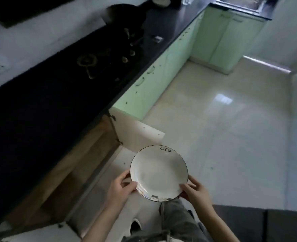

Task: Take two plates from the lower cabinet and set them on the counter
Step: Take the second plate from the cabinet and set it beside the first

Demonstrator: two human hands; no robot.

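While the lower cabinet door [137, 135] hangs open, your left hand [120, 186] and right hand [195, 190] grip a round white black-rimmed plate [159, 173] above the floor, right of the black counter [39, 119].

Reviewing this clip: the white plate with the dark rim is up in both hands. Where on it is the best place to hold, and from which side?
The rim, at two opposite edges, coming in from the left and right. The plate is shallow, round and roughly level, so thumbs over the lip with fingers beneath should keep it flat. That is how the left hand and right hand grip its near edge now.
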